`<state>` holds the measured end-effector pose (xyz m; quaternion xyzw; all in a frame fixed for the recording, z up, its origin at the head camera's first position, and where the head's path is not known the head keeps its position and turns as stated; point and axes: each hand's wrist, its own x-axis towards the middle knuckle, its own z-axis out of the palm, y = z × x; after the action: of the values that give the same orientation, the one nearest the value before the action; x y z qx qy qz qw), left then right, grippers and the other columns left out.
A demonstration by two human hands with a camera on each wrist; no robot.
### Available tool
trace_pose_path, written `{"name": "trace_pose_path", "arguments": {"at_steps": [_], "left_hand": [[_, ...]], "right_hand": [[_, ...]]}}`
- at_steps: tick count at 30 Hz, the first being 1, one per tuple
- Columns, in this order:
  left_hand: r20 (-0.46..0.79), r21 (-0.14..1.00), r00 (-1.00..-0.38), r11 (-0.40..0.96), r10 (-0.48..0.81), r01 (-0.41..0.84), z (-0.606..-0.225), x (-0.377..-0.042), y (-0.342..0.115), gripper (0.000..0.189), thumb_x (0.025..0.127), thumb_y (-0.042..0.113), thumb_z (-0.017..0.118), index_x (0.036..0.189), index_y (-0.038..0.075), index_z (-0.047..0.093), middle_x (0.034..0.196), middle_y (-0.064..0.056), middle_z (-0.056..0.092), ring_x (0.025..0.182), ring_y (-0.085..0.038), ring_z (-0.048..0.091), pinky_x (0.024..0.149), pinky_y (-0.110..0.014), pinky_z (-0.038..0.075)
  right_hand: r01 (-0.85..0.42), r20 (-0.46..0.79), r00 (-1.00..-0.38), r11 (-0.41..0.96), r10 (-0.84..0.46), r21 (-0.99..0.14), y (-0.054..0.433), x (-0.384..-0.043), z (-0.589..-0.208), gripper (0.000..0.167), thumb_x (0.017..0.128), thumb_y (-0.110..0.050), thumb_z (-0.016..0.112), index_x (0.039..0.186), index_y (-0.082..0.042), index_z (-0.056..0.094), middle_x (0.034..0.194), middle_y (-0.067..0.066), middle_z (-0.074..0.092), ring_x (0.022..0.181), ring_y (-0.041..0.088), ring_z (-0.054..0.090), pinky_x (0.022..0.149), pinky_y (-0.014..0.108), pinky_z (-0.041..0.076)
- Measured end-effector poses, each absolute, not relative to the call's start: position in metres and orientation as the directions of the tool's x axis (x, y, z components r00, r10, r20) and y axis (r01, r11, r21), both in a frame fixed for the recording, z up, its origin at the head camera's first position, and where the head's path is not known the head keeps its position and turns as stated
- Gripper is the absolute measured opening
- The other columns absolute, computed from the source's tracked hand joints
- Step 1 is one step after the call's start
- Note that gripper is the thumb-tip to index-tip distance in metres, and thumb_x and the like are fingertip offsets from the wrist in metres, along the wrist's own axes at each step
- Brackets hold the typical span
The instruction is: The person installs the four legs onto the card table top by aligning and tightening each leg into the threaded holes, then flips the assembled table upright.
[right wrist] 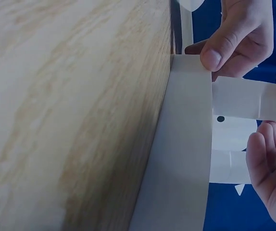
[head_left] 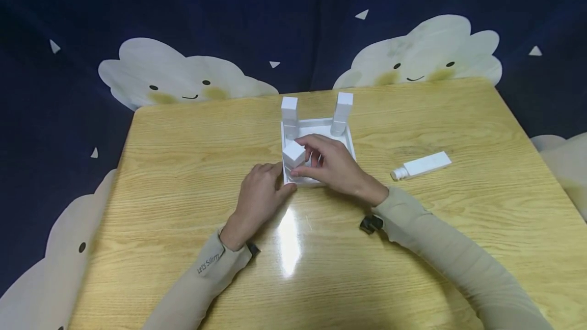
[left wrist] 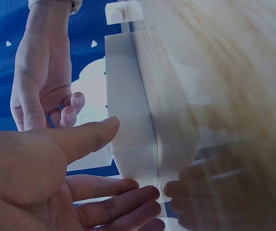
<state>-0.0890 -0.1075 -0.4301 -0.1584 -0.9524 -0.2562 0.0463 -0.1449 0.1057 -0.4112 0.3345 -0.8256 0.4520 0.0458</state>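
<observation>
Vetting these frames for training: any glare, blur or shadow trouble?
Head: bright glare streak on the table, on the near side of the tray; left wrist: table mirrors part of the left grip, grain soft and hazy; right wrist: dark shadow on the table beside the tray's wall, grain soft too.

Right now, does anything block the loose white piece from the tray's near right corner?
Yes: in the head view, the right hand, pinching another white piece, covers the near right corner of the tray.

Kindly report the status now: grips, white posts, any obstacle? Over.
Right grip pinching near-left post; left grip touching tray corner; far posts standing; loose post right of tray, not blocking.
</observation>
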Motion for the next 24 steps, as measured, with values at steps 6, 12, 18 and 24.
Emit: {"name": "trace_pose_path", "arguments": {"at_steps": [6, 12, 18, 24], "left_hand": [[0.169, 0.470, -0.946, 0.821, 0.277, 0.324, -0.4300, -0.0894, -0.1071, 0.056, 0.093, 0.029, 0.089, 0.134, -0.005, 0.071, 0.123, -0.024, 0.076, 0.112, -0.043, 0.070, 0.096, -0.057, 0.058], [0.165, 0.465, -0.948, 0.826, 0.273, 0.319, -0.4292, -0.0889, -0.1066, 0.056, 0.093, 0.028, 0.089, 0.134, -0.006, 0.071, 0.123, -0.024, 0.075, 0.112, -0.043, 0.070, 0.096, -0.057, 0.058], [0.161, 0.467, -0.949, 0.826, 0.270, 0.314, -0.4293, -0.0893, -0.1064, 0.057, 0.094, 0.028, 0.089, 0.136, -0.005, 0.071, 0.123, -0.024, 0.076, 0.112, -0.043, 0.070, 0.096, -0.056, 0.058], [0.160, 0.470, -0.949, 0.825, 0.270, 0.314, -0.4301, -0.0895, -0.1066, 0.057, 0.094, 0.028, 0.089, 0.137, -0.005, 0.071, 0.123, -0.023, 0.076, 0.113, -0.043, 0.069, 0.095, -0.057, 0.058]], "right_hand": [[-0.594, 0.382, -0.773, 0.366, -0.507, -0.716, 0.1070, -0.1457, -0.4101, 0.052, 0.083, -0.013, 0.097, 0.125, 0.004, 0.071, 0.087, 0.003, 0.068, 0.073, 0.014, 0.063, 0.066, 0.028, 0.054], [-0.584, 0.376, -0.775, 0.348, -0.509, -0.733, 0.1092, -0.1455, -0.4123, 0.039, 0.090, -0.010, 0.087, 0.124, 0.002, 0.072, 0.091, 0.002, 0.069, 0.075, 0.014, 0.064, 0.062, 0.028, 0.054], [-0.599, 0.405, -0.774, 0.357, -0.487, -0.716, 0.1084, -0.1442, -0.4132, 0.033, 0.088, -0.017, 0.091, 0.113, -0.007, 0.071, 0.100, -0.001, 0.068, 0.082, 0.013, 0.067, 0.062, 0.028, 0.051], [-0.560, 0.371, -0.805, 0.390, -0.462, -0.731, 0.1072, -0.1427, -0.4127, 0.038, 0.084, -0.021, 0.096, 0.105, -0.011, 0.066, 0.089, -0.001, 0.072, 0.080, 0.013, 0.068, 0.063, 0.029, 0.050]]}}
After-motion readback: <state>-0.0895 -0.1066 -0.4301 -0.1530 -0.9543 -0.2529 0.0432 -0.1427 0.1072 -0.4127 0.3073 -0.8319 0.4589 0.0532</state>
